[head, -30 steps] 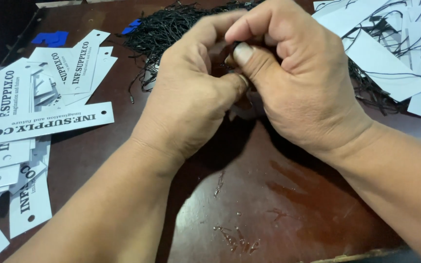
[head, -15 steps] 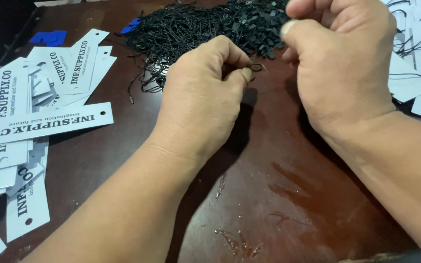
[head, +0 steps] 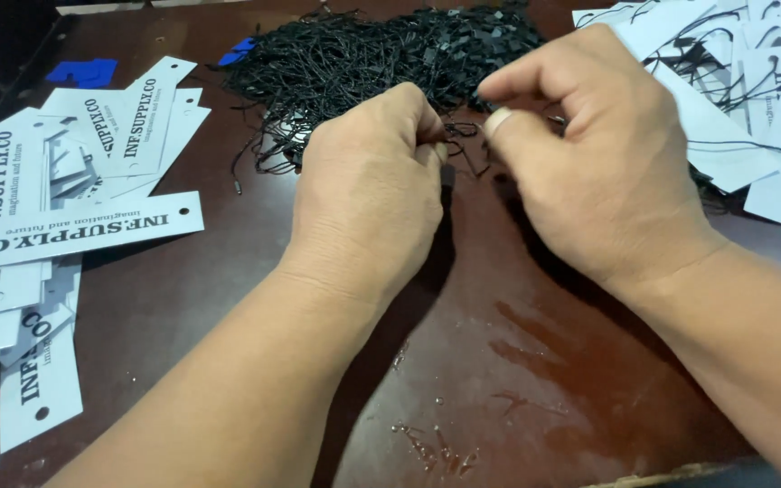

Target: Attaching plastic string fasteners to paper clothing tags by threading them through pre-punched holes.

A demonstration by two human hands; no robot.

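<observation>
A heap of thin black string fasteners lies at the back of a dark brown table. My left hand is curled shut, pinching a black string at its fingertips just in front of the heap. My right hand is beside it, thumb and forefinger pinched on the same black string that runs between the two hands. White paper tags with printed lettering lie spread at the left.
More white tags with black strings attached are piled at the back right. Two small blue pieces lie at the back left. The table's front edge shows at bottom right.
The hands, first clasped together over the table, drew apart; the right hand reached up to the string heap and has come back down beside the left hand.
</observation>
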